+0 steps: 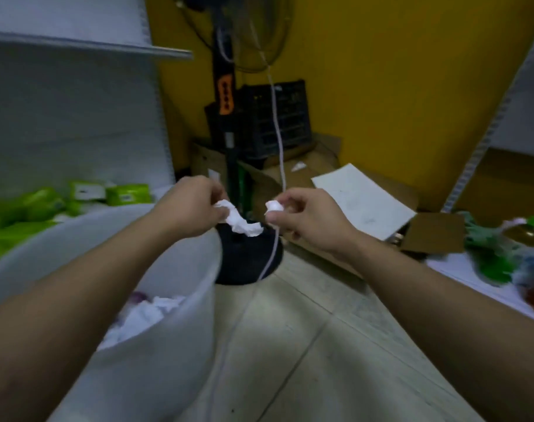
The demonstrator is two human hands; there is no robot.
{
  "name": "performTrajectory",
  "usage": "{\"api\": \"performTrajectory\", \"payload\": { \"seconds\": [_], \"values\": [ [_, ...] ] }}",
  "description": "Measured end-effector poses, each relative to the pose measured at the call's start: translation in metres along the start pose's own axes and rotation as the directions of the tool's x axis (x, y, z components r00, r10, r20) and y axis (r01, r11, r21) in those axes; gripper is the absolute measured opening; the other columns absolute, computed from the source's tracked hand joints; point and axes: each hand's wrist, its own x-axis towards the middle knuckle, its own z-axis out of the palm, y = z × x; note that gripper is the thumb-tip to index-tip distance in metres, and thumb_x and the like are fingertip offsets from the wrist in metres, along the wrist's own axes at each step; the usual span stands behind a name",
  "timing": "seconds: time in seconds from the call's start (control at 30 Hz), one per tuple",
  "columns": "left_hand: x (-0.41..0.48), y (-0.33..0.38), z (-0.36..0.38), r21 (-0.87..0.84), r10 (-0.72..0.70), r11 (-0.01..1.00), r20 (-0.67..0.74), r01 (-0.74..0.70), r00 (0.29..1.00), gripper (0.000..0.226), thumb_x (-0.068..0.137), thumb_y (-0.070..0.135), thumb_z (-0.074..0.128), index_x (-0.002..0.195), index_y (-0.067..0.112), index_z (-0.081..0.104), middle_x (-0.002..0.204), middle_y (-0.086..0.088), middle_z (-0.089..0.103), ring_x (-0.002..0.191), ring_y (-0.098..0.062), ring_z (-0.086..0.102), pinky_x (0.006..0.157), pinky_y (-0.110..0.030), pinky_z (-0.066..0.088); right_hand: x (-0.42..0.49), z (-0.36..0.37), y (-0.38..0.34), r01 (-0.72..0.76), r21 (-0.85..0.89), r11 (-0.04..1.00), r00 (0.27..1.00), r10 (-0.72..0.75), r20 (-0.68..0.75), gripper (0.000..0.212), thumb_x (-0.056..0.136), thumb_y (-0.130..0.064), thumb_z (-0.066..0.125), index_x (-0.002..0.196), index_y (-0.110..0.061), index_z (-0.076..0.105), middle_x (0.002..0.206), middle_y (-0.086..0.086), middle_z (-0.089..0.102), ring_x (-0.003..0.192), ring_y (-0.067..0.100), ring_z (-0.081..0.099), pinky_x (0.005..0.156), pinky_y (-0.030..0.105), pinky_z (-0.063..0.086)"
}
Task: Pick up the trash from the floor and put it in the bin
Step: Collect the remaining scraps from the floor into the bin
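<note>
The left hand [192,205] pinches a crumpled white tissue [242,223] between thumb and curled fingers, and most of the paper trails out past the fingertips toward the other hand. Just beside it, the right hand [305,217] pinches a small white wad [273,206] at its fingertips, with the remaining fingers loosely curled behind. Both scraps are held in the air, near each other but apart. The translucent bin [168,360] stands below and behind the left hand, its open mouth under that forearm, with white paper [156,309] already lying inside. The step in hand looks like the drop, and neither scrap seems to be over the opening yet: the tissue appears to hang beyond the far rim, above the black fan base [247,260], and the wad lies further out to the right. To do it well, each hand should draw back and to the left until the paper is plainly over the mouth, then lower a little before the fingers part, since light paper drifts. A white cord [277,141] hangs right beside the right hand's fingertips, so that hand should move clear of it without catching it.
</note>
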Motion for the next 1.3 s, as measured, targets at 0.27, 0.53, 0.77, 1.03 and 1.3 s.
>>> {"api": "performTrajectory", "payload": {
  "seconds": [0.27,0.53,0.77,1.03,1.3],
  "values": [
    [-0.096,-0.111,-0.031,0.474,-0.463,0.809,0.153,0.347,0.873,0.051,0.078,0.025,0.062,0.127,0.016,0.052,0.130,-0.013,0.052,0.117,-0.031,0.052,0.096,-0.037,0.046,0.000,0.148,-0.025,0.184,-0.185,0.965,0.961,-0.137,0.239,0.058,0.080,-0.040,0.069,0.134,-0.038,0.049,0.115,-0.006,0.059,0.112,0.010,0.053,0.093,0.030,0.045],
    [-0.061,-0.009,0.016,0.136,0.080,0.986,0.125,-0.097,0.989,0.055,0.081,0.052,0.060,0.128,0.025,0.051,0.131,-0.002,0.054,0.119,-0.021,0.048,0.099,-0.035,0.041,-0.020,0.038,0.011,0.132,-0.552,0.823,0.978,-0.016,0.209,0.062,0.081,-0.042,0.068,0.137,-0.036,0.043,0.134,-0.001,0.053,0.123,0.022,0.047,0.099,0.040,0.044],
    [-0.043,0.101,0.133,-0.060,0.299,0.953,0.360,-0.298,0.884,0.052,0.082,0.052,0.060,0.128,0.029,0.050,0.128,0.004,0.055,0.112,-0.017,0.051,0.096,-0.039,0.045,-0.105,-0.084,0.095,-0.192,-0.789,0.583,0.919,0.389,0.063,0.060,0.084,-0.042,0.066,0.137,-0.024,0.046,0.131,0.008,0.058,0.110,0.025,0.058,0.089,0.037,0.051],
    [-0.124,0.169,0.292,-0.256,0.354,0.933,0.538,-0.252,0.765,0.051,0.084,0.048,0.059,0.129,0.025,0.049,0.132,0.000,0.053,0.118,-0.021,0.049,0.100,-0.039,0.040,-0.250,-0.072,0.233,-0.484,-0.734,0.476,0.703,0.711,-0.002,0.063,0.082,-0.043,0.068,0.137,-0.025,0.046,0.138,0.006,0.052,0.122,0.024,0.052,0.098,0.033,0.043],
    [-0.195,0.109,0.357,-0.184,0.187,0.980,0.717,-0.077,0.672,0.045,0.088,0.042,0.058,0.129,0.026,0.048,0.130,0.001,0.053,0.116,-0.019,0.049,0.098,-0.035,0.040,-0.324,-0.001,0.317,-0.542,-0.716,0.440,0.597,0.801,0.040,0.059,0.082,-0.043,0.067,0.134,-0.022,0.049,0.131,0.009,0.049,0.119,0.027,0.052,0.095,0.035,0.046]
  ]
}}
